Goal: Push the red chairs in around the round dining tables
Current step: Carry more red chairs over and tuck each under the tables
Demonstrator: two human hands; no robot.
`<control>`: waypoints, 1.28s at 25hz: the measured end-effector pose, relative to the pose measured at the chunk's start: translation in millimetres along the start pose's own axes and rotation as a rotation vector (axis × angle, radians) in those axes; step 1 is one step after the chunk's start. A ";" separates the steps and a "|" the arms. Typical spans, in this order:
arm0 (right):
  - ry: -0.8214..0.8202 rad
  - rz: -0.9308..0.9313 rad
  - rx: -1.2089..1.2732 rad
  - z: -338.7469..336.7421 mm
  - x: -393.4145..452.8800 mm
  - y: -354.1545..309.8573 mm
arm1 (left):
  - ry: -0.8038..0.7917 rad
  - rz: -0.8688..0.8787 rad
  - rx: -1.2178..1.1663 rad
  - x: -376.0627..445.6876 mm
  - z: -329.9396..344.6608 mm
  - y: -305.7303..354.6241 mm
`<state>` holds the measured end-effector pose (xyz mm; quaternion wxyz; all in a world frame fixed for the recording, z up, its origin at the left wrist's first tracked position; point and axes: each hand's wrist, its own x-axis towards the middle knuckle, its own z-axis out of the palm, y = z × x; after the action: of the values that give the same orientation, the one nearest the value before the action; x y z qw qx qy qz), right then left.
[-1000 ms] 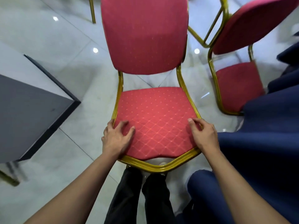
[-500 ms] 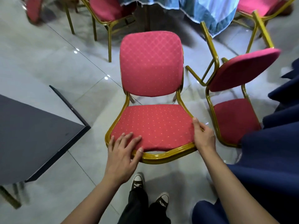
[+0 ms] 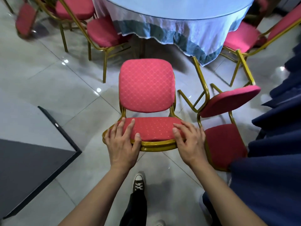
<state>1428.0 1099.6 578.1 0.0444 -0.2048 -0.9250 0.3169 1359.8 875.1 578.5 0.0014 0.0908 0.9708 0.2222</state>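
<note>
Red padded chair with gold metal frame, centre of the frame, backrest toward the top, seat front edge toward the bottom. It stands on the grey glossy tiled floor, apart from the round worktop draped in pale blue cloth at upper centre; bare floor shows between backrest and the cloth hem.

Left hand lies on the seat's front left corner: fingers spread flat over the red cushion, thumb hooked at the gold front rail, so grasping the seat edge. Right hand on the front right corner: fingers lightly bent over the cushion, palm covering the rail. Whether its thumb wraps under, cannot tell.

Second red chair with gold frame, just right of the first, turned at an angle, its seat partly under dark navy draped cloth filling the right edge of the frame.

More red chairs at the worktop: one at upper left, seat edge meeting the cloth hem; one at upper right, seat partly under the cloth.

Dark grey flat surface with black edge, lower left. One black sneaker with white laces, bottom centre, below the seat.
</note>
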 end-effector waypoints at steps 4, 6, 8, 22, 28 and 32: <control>0.063 -0.046 0.108 -11.1 54.5 -8.0 | 0.014 -0.007 0.001 59.2 -12.3 15.4; 0.063 -0.053 0.141 -15.6 81.3 -8.1 | 0.021 -0.013 -0.014 89.7 -17.5 21.2; 0.089 -0.064 0.142 -17.4 103.9 -9.3 | 0.020 -0.011 -0.028 112.2 -20.6 26.5; 0.117 0.016 0.114 -25.4 236.2 -55.5 | -0.078 0.030 -0.005 277.9 -38.1 42.0; 0.157 -0.002 0.115 -22.9 239.6 -58.0 | -0.011 0.047 -0.021 284.7 -34.3 42.0; 0.143 -0.003 0.108 -20.7 242.5 -61.5 | -0.013 0.059 -0.037 293.3 -37.4 40.7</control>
<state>1189.6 1166.1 620.1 0.1218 -0.2226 -0.9013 0.3510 1076.8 946.8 640.8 0.0029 0.1210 0.9633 0.2397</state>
